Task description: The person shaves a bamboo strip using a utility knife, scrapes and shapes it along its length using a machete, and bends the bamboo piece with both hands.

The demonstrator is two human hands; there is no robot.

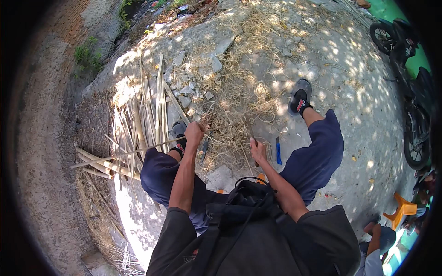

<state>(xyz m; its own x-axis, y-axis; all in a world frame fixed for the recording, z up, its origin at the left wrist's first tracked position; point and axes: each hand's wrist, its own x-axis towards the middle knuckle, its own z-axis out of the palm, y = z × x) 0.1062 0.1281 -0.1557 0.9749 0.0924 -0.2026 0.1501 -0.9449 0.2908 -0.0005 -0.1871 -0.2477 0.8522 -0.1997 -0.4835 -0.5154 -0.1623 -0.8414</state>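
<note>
You are sitting low on the pale, dappled ground [331, 60] with your knees spread, and your left hand [194, 133] is closing in a fist around a long thin bamboo strip [138, 149]. The strip is running out leftward from that fist, nearly level, and is crossing over the pile of split bamboo [147, 115]. Your right hand [258, 151] is gripping the handle of a knife [252, 135]; the fingers are wrapping it tightly, and the dark blade is pointing up and away from you, well to the right of the pile of split bamboo. How sharp or long the blade is cannot be told in the shade.

A heap of dry shavings [235, 110] is lying just right of the pile of split bamboo, between your two feet. A blue-handled tool [278, 151] is resting on the ground just beyond your right hand, farther from the pile. Your right foot is wearing a dark sandal [299, 95], far right of the pile. A motorbike [405, 78] is standing at the right rim, and an orange plastic stool [401, 209] is sitting down in the lower right corner.
</note>
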